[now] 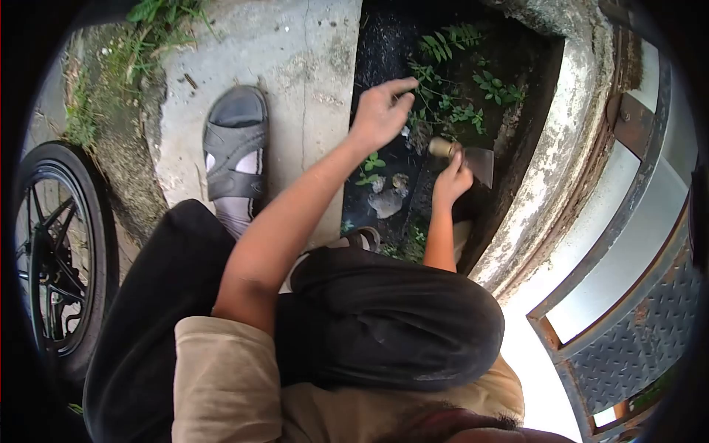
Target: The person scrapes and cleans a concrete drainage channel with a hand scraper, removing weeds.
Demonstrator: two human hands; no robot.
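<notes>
My left hand (385,114) reaches over a dark strip of soil, index finger and thumb apart, beside the thin stems of a leafy weed (436,92). Its fingertips are right at the stems. Closed in my right hand (454,179) is a scraper (481,167) with a pale, stubby handle and a flat, wide metal blade. The blade points to the right, over the soil near the curved wall. Between my hands and knee lie some grey stone lumps (388,198) and a small green seedling (371,167).
A whitewashed, stained curved wall (561,148) borders the soil on the right, with a metal gate (620,295) beyond. On the left are a concrete slab (295,66), my sandalled foot (236,144) and a motorcycle wheel (63,251). My bent knee (413,317) is close below my hands.
</notes>
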